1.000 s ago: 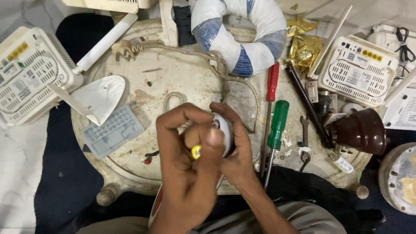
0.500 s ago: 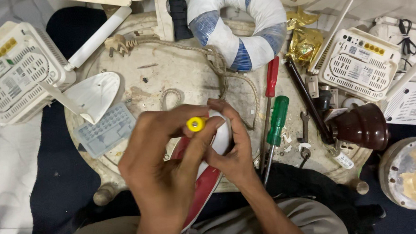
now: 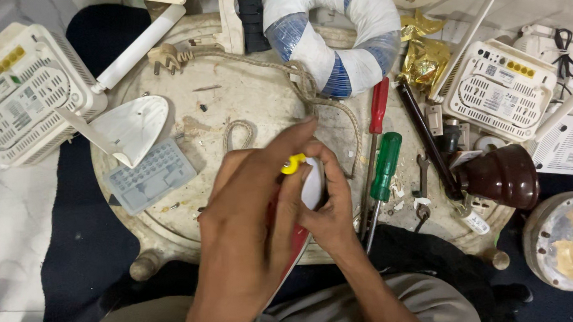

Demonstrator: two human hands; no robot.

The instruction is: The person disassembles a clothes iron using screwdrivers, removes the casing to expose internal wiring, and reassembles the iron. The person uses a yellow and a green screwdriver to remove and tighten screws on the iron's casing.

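My left hand (image 3: 254, 235) reaches in from the bottom left, fingers stretched forward, and grips a small tool with a yellow cap (image 3: 292, 164). My right hand (image 3: 331, 207) comes from the bottom right and holds a white and red appliance body (image 3: 312, 187), probably a clothes iron, at the near edge of the round worn table (image 3: 246, 96). The yellow tool stands over this body. My hands hide most of it; a red strip (image 3: 297, 243) shows below my left hand.
A green screwdriver (image 3: 386, 168) and a red screwdriver (image 3: 378, 107) lie right of my hands, next to a small spanner (image 3: 422, 175). A white shell (image 3: 136, 125), a grey keypad piece (image 3: 150, 176), a braided cord with plug (image 3: 168, 57), a wrapped ring (image 3: 333, 32), two white routers (image 3: 24, 94) (image 3: 500, 87) and a brown insulator (image 3: 504, 175) surround them.
My left hand has shifted forward over the appliance and its fingers have stretched out; the yellow tool cap moved with it. My right hand keeps its hold.
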